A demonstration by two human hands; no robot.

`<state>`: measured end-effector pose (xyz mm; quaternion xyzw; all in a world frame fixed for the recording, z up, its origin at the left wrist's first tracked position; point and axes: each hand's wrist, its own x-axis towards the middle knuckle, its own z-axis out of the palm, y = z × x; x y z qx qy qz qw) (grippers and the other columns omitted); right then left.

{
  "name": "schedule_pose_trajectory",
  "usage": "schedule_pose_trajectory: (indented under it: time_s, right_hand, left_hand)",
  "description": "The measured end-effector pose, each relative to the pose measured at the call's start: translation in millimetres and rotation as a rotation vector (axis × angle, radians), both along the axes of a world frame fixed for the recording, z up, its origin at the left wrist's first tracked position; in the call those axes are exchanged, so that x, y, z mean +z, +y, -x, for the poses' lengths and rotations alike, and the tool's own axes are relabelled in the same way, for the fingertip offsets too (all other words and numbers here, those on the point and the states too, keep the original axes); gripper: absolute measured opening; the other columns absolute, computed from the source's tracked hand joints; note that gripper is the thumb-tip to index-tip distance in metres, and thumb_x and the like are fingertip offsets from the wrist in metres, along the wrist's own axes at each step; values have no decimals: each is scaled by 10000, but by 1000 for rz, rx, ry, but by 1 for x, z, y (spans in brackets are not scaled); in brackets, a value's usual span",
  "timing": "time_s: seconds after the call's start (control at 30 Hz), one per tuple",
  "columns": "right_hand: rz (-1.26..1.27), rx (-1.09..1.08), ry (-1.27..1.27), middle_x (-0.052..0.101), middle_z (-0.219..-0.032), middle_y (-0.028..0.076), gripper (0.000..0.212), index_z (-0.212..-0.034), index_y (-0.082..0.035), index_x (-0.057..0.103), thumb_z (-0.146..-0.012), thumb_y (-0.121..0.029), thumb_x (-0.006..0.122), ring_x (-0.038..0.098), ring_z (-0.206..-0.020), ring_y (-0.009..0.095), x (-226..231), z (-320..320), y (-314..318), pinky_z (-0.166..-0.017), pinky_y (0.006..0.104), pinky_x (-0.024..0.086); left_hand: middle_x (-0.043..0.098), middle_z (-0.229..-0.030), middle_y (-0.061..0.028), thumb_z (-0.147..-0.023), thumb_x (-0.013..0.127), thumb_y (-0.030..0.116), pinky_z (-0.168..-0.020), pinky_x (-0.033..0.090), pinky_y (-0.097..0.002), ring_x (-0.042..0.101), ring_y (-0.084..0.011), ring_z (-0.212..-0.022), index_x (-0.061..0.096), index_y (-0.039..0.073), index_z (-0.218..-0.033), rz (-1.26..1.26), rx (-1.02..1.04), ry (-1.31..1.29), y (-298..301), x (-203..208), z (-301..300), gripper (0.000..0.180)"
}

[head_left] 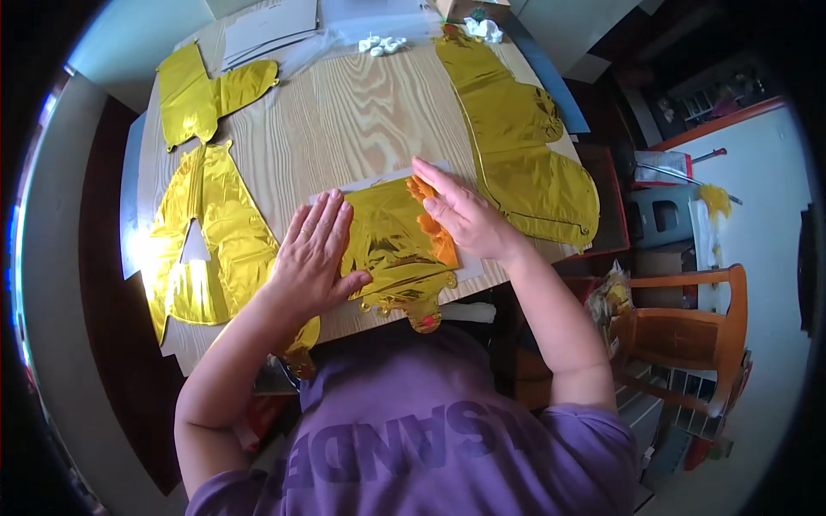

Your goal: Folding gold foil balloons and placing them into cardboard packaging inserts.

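Observation:
My left hand [317, 245] lies flat, fingers stretched out, on the left part of a gold foil balloon [387, 228] that looks deflated. A white sheet [471, 262] shows under the balloon's edges. My right hand [465, 211] is held straight with its fingers extended, beside the balloon's right part. Against that palm and thumb is a crumpled orange piece [440, 239], cloth or thin film; I cannot tell which. Along the near side, the balloon's tabs hang over the table edge, one with a red spot [428, 322].
More flat gold foil balloons lie at the far left [191, 96], near left [211, 245] and right [525, 163] of the wooden table [361, 112]. Grey sheets [271, 34], small white pieces [381, 45] and a cardboard box [473, 9] are at the back. A wooden chair [680, 335] stands right.

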<state>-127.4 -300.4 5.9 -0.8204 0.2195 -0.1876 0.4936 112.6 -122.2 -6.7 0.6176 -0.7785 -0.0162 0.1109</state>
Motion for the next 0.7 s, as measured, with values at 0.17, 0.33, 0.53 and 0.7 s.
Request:
schedule_pose_trajectory:
  time_s: [0.17, 0.33, 0.53, 0.7]
  right_hand:
    - [641, -24, 297, 355, -1586, 213, 609, -1538, -20, 347, -1027, -301, 520, 294, -1493, 357, -8, -3, 21, -1220, 491, 199]
    - [802, -25, 434, 251, -1642, 194, 668, -1568, -35, 295, -1021, -356, 507, 220, -1522, 355, -11, -4, 30, -1227, 536, 146]
    - [757, -33, 498, 233, -1650, 192, 706, -1580, -16, 254, -1044, -432, 451, 188, -1541, 331, -7, 2, 25, -1240, 510, 144]
    - [-122, -83, -52, 277, -1628, 224, 702, -1580, 4, 226, -1072, -428, 449, 258, -1520, 319, 29, 27, -6, -1230, 405, 222]
  left_hand:
    - [309, -1583, -297, -925, 519, 631, -1215, 184, -545, 285, -438, -1488, 315, -79, -1514, 23, 25, 32, 1, 0, 4, 945]
    - [298, -1591, -291, -926, 500, 657, -1218, 174, -543, 264, -430, -1499, 296, -72, -1527, 21, 35, 43, 4, 2, 3, 966]
    - [318, -1585, -282, -907, 530, 661, -1216, 181, -540, 279, -427, -1493, 312, -57, -1527, 8, 42, 63, 3, 4, 4, 973]
    - [287, -1604, -268, -897, 522, 700, -1222, 169, -540, 237, -406, -1516, 290, -34, -1545, -8, 54, 75, 3, 1, 2, 1006]
